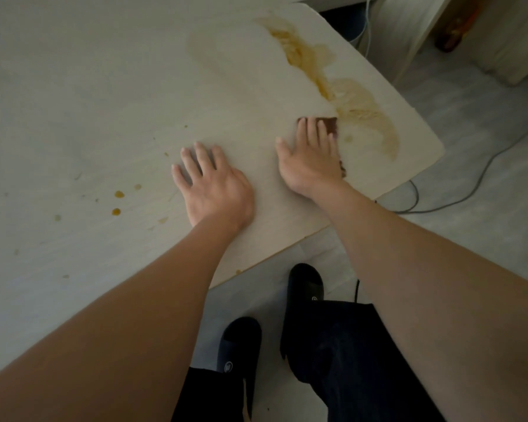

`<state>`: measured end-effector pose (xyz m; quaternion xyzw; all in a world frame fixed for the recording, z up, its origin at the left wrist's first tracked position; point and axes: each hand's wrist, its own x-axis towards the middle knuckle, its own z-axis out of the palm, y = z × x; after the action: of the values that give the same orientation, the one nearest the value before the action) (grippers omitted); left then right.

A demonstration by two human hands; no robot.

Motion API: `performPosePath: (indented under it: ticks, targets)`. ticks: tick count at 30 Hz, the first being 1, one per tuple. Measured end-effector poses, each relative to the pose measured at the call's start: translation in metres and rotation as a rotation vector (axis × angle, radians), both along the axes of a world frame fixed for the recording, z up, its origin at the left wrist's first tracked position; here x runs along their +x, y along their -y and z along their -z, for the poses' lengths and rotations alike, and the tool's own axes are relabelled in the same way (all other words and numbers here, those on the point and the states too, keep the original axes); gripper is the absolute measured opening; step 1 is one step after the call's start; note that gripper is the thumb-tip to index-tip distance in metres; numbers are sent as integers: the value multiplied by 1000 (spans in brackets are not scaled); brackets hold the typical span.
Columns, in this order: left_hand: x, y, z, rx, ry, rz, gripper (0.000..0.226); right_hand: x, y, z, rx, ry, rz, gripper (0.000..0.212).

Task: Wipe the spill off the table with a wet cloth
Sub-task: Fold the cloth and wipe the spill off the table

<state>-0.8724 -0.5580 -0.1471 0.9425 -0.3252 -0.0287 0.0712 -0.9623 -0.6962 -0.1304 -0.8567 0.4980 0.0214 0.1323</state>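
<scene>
The right hand (310, 159) presses a brown cloth (331, 124) flat, fingers straight, beside the spill (357, 105) at 1 o'clock; the left hand (212, 184) rests open on the table (89, 102); most of the spill remains, plus drops (118, 202) at 9 o'clock.

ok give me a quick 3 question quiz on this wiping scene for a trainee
1. True or false: the right hand presses flat on the brown cloth.
2. Where does the big brown spill lie?
A. along the table's right edge, beyond the cloth
B. under the left hand
C. on the floor
3. Fill in: the left hand rests flat on the ____ and holds nothing.

Key
1. True; its fingers lie straight on the cloth.
2. A; only small drops lie left of the left hand.
3. table
</scene>
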Motion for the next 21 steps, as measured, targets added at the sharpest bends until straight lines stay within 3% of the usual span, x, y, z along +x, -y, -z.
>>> performPosePath:
  ticks: [5, 12, 17, 21]
  targets:
    - [2, -1, 1, -11, -18, 8, 63, -38, -12, 2, 18, 7, -201, 78]
    - [0, -1, 2, -14, -4, -8, 63, -104, 43, -1, -24, -41, 89, 82]
    - [0, 1, 2, -3, -5, -7, 63, -75, 76, 0, 6, -32, 242, 82]
    - [-1, 0, 1, -4, 8, -9, 62, -30, 73, -3, 6, -17, 157, 80]
